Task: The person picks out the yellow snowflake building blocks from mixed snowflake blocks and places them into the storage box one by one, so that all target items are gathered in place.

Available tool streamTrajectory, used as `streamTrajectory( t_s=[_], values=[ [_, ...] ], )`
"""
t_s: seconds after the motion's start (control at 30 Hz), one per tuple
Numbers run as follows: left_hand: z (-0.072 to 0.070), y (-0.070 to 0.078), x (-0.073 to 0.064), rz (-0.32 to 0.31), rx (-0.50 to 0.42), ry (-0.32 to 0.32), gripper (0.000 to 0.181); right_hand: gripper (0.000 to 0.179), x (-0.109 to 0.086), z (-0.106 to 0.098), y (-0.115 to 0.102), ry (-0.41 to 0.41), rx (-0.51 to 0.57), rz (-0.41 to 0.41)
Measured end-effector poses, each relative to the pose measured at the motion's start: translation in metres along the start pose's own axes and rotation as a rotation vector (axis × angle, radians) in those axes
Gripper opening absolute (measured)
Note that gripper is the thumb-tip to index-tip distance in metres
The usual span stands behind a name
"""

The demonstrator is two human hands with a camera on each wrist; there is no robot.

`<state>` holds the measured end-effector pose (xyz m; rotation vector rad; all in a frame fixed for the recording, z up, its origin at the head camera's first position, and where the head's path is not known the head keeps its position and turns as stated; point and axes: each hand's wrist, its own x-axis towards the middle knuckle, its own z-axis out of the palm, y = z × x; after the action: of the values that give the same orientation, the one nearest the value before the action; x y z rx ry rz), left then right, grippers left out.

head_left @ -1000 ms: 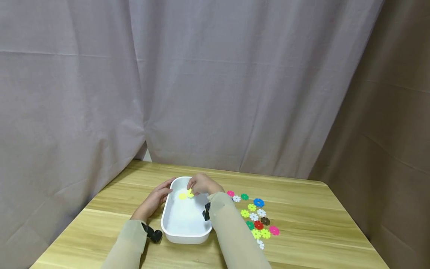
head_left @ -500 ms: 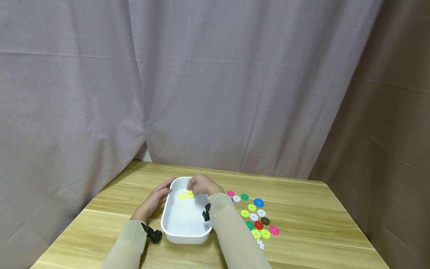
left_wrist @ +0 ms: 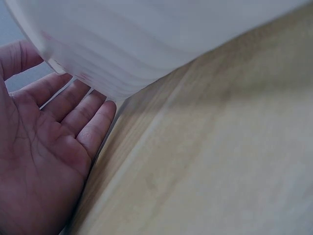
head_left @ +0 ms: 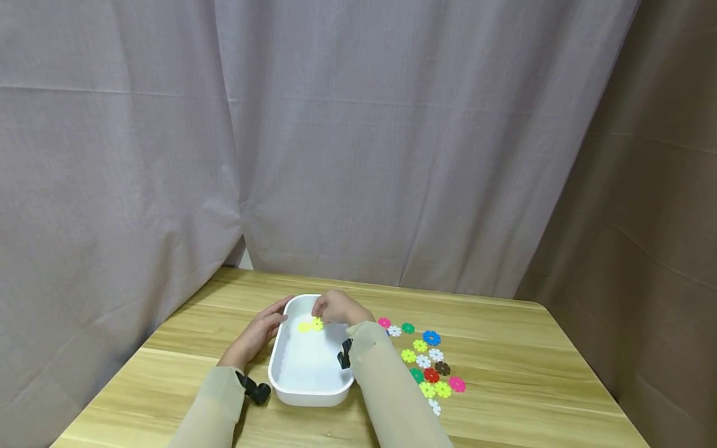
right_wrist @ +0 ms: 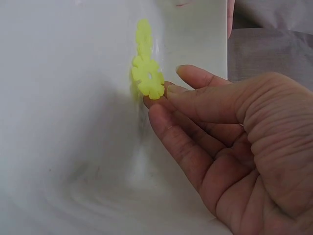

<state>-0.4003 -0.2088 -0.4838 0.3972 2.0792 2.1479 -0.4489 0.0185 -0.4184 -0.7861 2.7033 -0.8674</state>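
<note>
My right hand (head_left: 338,308) reaches over the white tray (head_left: 310,367). Its thumb and fingertips pinch the edge of a yellow snowflake disc (right_wrist: 148,77), a flat flower-shaped piece with a hole in its middle. Another yellow disc (right_wrist: 143,34) adjoins it at its far end, inside the tray; the two overlap in the right wrist view. On the tray's left side, my left hand (head_left: 262,330) holds the rim, thumb over the edge. In the left wrist view its fingers (left_wrist: 98,125) lie against the outer wall, slightly bent.
Several loose snowflake discs lie on the wooden table (head_left: 532,373) right of the tray, among them a blue disc (head_left: 432,338), a brown disc (head_left: 442,368), a red disc (head_left: 431,375) and a pink disc (head_left: 457,384). A grey curtain (head_left: 358,155) hangs behind the table.
The yellow disc in my right hand has shifted and turned very slightly. Both hands and the tray stay in place.
</note>
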Motion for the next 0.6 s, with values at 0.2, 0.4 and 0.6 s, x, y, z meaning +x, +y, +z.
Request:
streamTrajectory(
  t_s=[0.2, 0.4, 0.6],
  values=[
    [0.001, 0.0, 0.001, 0.011, -0.006, -0.007, 0.06, 0.025, 0.002, -0.001, 0.003, 0.013, -0.019, -0.019],
    [0.001, -0.001, 0.002, -0.005, -0.006, 0.002, 0.061, 0.02, 0.003, -0.001, 0.007, 0.014, 0.037, -0.051],
    [0.001, -0.001, 0.002, 0.001, -0.018, 0.002, 0.061, 0.019, 0.004, -0.002, 0.011, 0.01, 0.104, -0.117]
  ],
)
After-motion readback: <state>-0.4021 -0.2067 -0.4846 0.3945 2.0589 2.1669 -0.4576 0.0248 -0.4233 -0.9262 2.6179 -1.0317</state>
